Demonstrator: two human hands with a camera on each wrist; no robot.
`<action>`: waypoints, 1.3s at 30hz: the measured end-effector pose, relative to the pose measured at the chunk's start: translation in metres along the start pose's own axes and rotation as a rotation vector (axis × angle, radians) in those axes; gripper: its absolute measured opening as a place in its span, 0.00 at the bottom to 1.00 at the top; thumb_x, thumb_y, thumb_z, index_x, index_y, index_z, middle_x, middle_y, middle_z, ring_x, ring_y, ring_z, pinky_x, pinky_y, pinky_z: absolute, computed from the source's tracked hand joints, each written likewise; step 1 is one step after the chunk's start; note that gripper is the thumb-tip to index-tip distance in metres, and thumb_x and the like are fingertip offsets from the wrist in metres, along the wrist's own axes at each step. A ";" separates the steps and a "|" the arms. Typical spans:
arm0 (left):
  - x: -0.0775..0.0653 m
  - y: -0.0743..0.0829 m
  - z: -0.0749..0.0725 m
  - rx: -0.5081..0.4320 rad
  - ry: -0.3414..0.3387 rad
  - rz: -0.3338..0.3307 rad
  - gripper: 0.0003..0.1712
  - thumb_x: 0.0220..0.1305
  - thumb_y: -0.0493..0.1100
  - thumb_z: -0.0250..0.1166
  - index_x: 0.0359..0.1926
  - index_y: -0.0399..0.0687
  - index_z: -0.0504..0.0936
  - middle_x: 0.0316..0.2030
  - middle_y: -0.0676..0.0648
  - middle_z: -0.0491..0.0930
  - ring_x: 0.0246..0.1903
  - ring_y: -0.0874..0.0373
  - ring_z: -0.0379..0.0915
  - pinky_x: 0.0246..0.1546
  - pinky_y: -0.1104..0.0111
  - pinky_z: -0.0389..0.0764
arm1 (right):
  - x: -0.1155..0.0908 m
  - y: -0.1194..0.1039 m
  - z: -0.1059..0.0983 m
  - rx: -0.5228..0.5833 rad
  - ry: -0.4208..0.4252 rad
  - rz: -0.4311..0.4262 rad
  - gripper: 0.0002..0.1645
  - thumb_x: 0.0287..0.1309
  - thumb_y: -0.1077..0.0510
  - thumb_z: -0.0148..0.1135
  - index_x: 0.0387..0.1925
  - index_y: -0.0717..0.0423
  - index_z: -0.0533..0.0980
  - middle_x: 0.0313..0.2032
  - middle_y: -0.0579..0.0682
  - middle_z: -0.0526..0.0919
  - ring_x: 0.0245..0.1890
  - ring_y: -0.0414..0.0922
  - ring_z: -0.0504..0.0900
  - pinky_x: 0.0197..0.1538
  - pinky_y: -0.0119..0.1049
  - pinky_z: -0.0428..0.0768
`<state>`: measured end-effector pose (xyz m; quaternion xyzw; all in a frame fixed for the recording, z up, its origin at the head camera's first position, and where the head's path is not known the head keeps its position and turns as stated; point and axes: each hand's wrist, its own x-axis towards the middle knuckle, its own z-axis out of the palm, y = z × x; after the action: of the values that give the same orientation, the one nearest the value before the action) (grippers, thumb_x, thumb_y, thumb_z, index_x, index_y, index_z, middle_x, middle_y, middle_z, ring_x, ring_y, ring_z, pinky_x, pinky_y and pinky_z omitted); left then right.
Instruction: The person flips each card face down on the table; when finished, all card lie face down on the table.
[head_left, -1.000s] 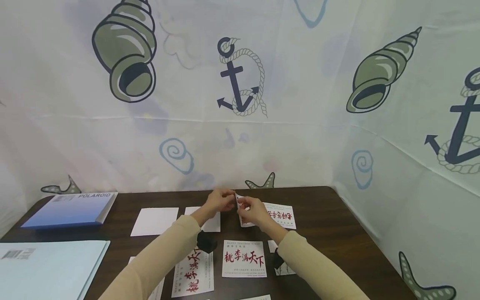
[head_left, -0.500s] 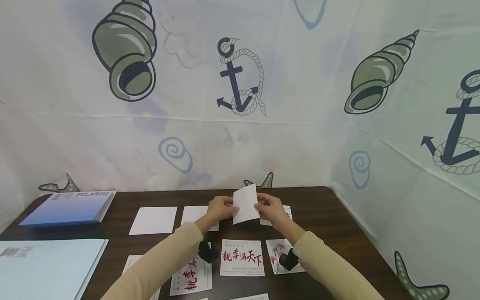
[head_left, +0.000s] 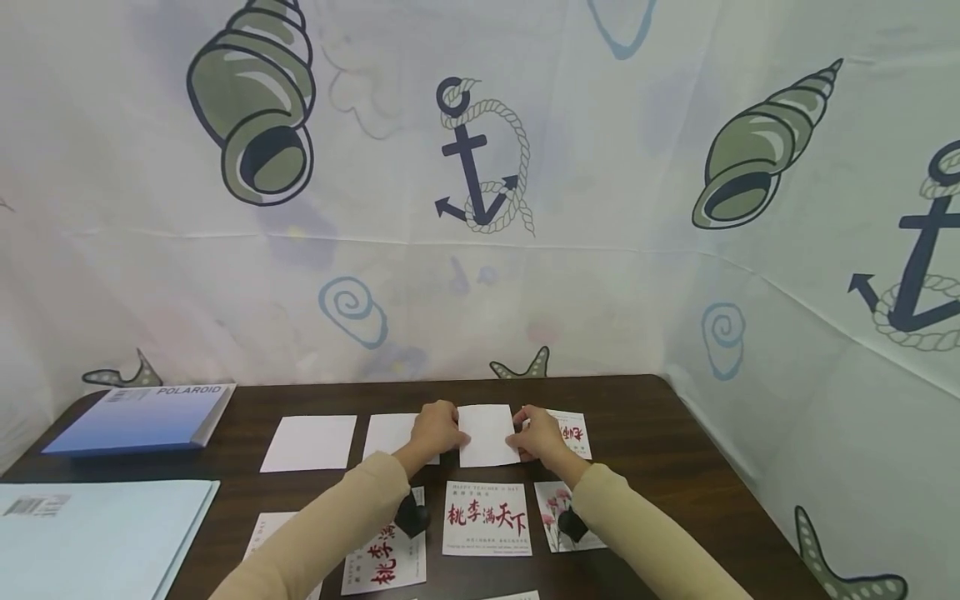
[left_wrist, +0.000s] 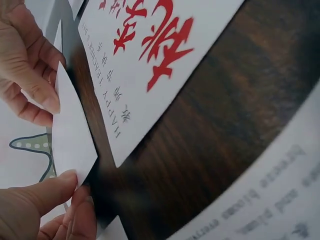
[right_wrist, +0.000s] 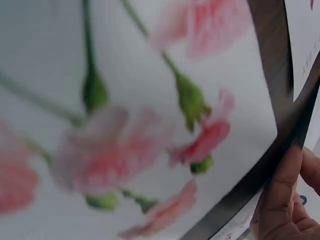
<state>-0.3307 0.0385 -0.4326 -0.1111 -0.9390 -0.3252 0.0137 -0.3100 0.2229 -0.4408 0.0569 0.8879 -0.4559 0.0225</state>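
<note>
A white card (head_left: 486,436), its blank side up, is held low over the back of the dark table between both hands. My left hand (head_left: 436,431) pinches its left edge; in the left wrist view the left thumb (left_wrist: 62,182) lies on the card's face near a corner. The opposite edge is pinched by my right hand (head_left: 537,435), whose curled fingers (right_wrist: 282,197) show at the lower right of the right wrist view. Right of it lies a card with red characters (head_left: 574,433), partly covered by the right hand. A blank card (head_left: 388,429) lies to the left.
Another blank card (head_left: 309,443) lies further left. Nearer sit a red-lettered card (head_left: 487,533), a turned red-lettered card (head_left: 390,558) and a pink-flower card (head_left: 557,508) under the right forearm. A blue POLAROID box (head_left: 138,421) and pale blue folder (head_left: 97,533) occupy the left.
The card was edge-on between the fingers, then turned to show its blank side raised toward the viewer. Now both hands have lowered it flatter, into line with the back row.
</note>
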 end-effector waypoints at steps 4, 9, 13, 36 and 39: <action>0.004 0.006 0.002 0.048 -0.015 0.014 0.15 0.44 0.39 0.75 0.28 0.36 0.79 0.25 0.43 0.78 0.23 0.54 0.70 0.25 0.64 0.74 | 0.003 0.000 -0.004 -0.067 -0.001 -0.027 0.18 0.45 0.70 0.68 0.40 0.67 0.73 0.22 0.50 0.71 0.12 0.39 0.76 0.20 0.32 0.79; 0.009 0.010 0.003 0.110 -0.033 0.006 0.17 0.43 0.40 0.76 0.31 0.35 0.77 0.27 0.42 0.78 0.24 0.53 0.71 0.26 0.62 0.76 | 0.010 0.005 -0.031 -0.035 0.061 -0.055 0.17 0.48 0.69 0.66 0.42 0.70 0.73 0.23 0.52 0.73 0.15 0.39 0.75 0.23 0.33 0.81; 0.011 0.011 0.004 0.138 -0.042 -0.013 0.18 0.44 0.40 0.76 0.31 0.37 0.77 0.29 0.42 0.78 0.26 0.52 0.73 0.27 0.61 0.77 | 0.016 0.027 -0.068 -0.026 0.132 0.022 0.20 0.52 0.68 0.63 0.48 0.70 0.73 0.27 0.53 0.75 0.21 0.41 0.76 0.29 0.35 0.81; 0.033 0.042 0.023 -0.406 -0.176 -0.029 0.20 0.51 0.31 0.69 0.46 0.27 0.76 0.30 0.42 0.81 0.22 0.60 0.78 0.26 0.72 0.81 | 0.041 0.061 -0.107 -0.249 -0.020 0.156 0.23 0.46 0.70 0.69 0.43 0.61 0.68 0.29 0.53 0.72 0.26 0.45 0.74 0.29 0.34 0.80; 0.038 0.053 0.031 -0.481 -0.197 -0.077 0.21 0.52 0.29 0.67 0.48 0.25 0.75 0.32 0.39 0.81 0.24 0.59 0.79 0.27 0.72 0.81 | 0.041 0.060 -0.104 -0.216 -0.008 0.130 0.24 0.46 0.71 0.69 0.43 0.61 0.67 0.27 0.52 0.70 0.25 0.44 0.72 0.28 0.34 0.80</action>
<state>-0.3551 0.1056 -0.4218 -0.1066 -0.8350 -0.5269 -0.1172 -0.3420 0.3458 -0.4323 0.1096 0.9262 -0.3556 0.0615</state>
